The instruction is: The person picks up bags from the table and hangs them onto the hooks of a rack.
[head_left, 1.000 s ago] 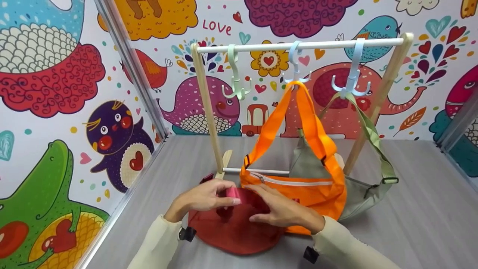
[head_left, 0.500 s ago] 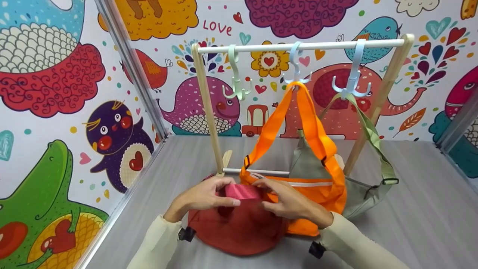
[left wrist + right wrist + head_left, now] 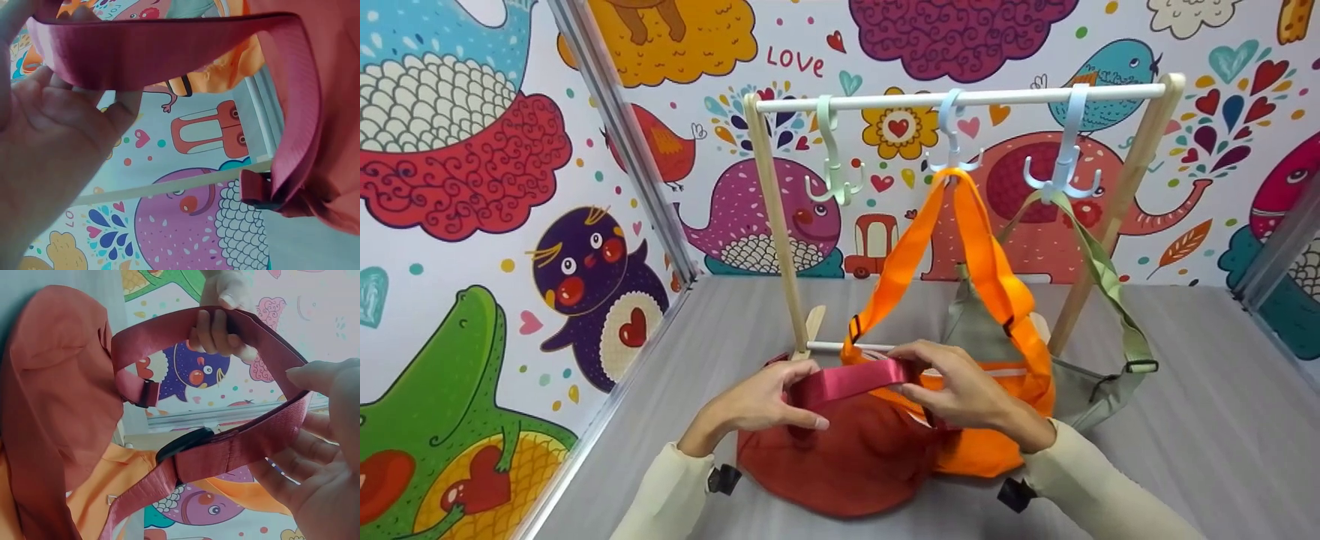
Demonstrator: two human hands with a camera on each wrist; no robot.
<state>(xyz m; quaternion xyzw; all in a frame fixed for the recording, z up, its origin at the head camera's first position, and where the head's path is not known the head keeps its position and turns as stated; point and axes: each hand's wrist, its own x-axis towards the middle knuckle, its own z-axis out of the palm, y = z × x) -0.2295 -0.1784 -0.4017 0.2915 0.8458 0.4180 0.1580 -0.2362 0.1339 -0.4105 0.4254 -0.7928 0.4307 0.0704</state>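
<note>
A red fabric bag (image 3: pixel 840 469) lies low in front of the person, its strap (image 3: pixel 861 379) lifted into a loop above it. My left hand (image 3: pixel 756 405) grips the strap on the left, thumb on one side and fingers on the other. On the right, my right hand (image 3: pixel 967 390) pinches the same strap between thumb and fingers. The right wrist view shows the loop spread between both hands, with a black buckle (image 3: pixel 185 444) on its lower run. In the left wrist view the strap (image 3: pixel 140 53) crosses the left fingers and runs down to the bag.
A wooden rack with a white top rail (image 3: pixel 877 100) stands behind. From its middle hook hangs an orange bag (image 3: pixel 982 454), touching the red one. A grey-green bag (image 3: pixel 1084 394) hangs from the right hook. The left green hook (image 3: pixel 834 161) carries no bag.
My right hand has moved right and slightly up, drawing the strap out wider. More of the strap now shows between the hands. The left hand has barely shifted.
</note>
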